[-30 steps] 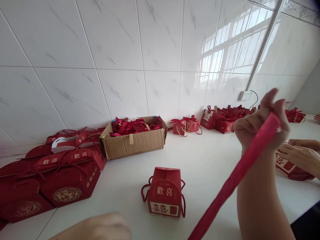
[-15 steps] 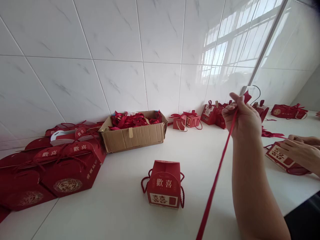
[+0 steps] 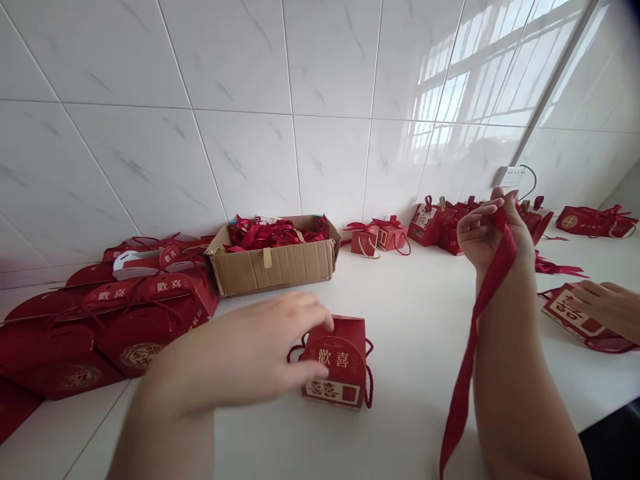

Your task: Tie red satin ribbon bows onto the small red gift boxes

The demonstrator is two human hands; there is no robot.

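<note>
A small red gift box [image 3: 345,363] with twisted red cord handles stands upright on the white table. My left hand [image 3: 273,343], slightly blurred, is at the left side of this box, thumb and fingers apart and nothing between them. On the right, my raised right hand [image 3: 495,227] pinches the end of a red ribbon [image 3: 475,327] between thumb and fingertips. The ribbon hangs down beside my forearm and leaves the picture at the bottom.
A cardboard box [image 3: 273,267] full of red ribbons stands against the tiled wall. Large red boxes [image 3: 150,320] fill the left side. Small red boxes [image 3: 393,237] line the back. At the right, another person's hand [image 3: 607,303] rests on a red box [image 3: 570,317].
My left hand has come into view and moved to the red box. My right hand has turned, and the ribbon now hangs looser. The view has shifted slightly.
</note>
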